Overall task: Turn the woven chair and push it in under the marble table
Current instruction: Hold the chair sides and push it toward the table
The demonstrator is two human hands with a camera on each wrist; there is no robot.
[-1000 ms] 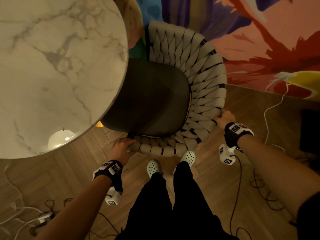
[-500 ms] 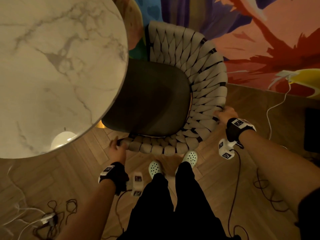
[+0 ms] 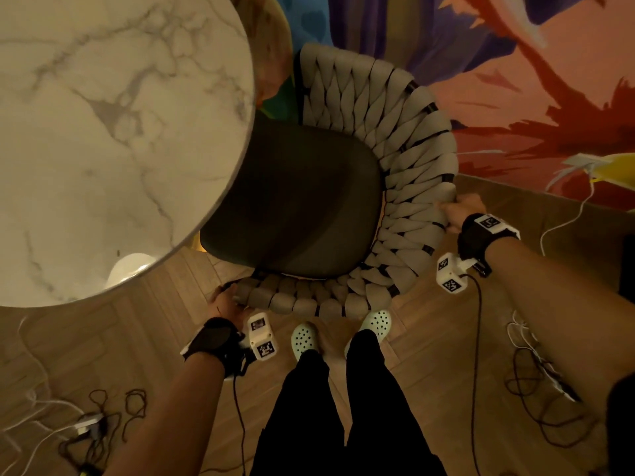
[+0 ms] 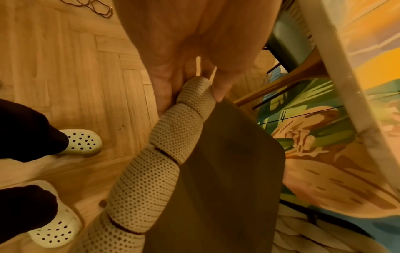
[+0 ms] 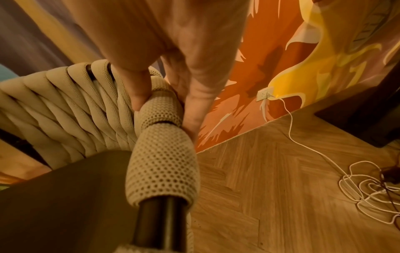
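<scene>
The woven chair (image 3: pixel 405 173) has a beige strap-wrapped curved back and a dark seat cushion (image 3: pixel 299 207). Its seat front lies partly under the round marble table (image 3: pixel 103 132) at the upper left. My left hand (image 3: pixel 225 302) grips the near-left end of the wrapped rim (image 4: pixel 190 99), thumb on the cushion side. My right hand (image 3: pixel 458 213) grips the rim (image 5: pixel 160 109) on the chair's right side, thumb inside and fingers outside. Both hold the chair from behind its back.
A painted mural wall (image 3: pixel 515 80) stands close behind the chair. My feet in pale clogs (image 3: pixel 304 338) stand on the herringbone wood floor right by the chair's back. Loose cables (image 3: pixel 536 379) lie on the right, more cables (image 3: pixel 103 417) on the left. A white cord (image 5: pixel 303 142) runs to a wall socket.
My left hand let go of the rim, turned over and took hold of the rim's end again. My right hand slid a little further up the rim. The chair has barely shifted.
</scene>
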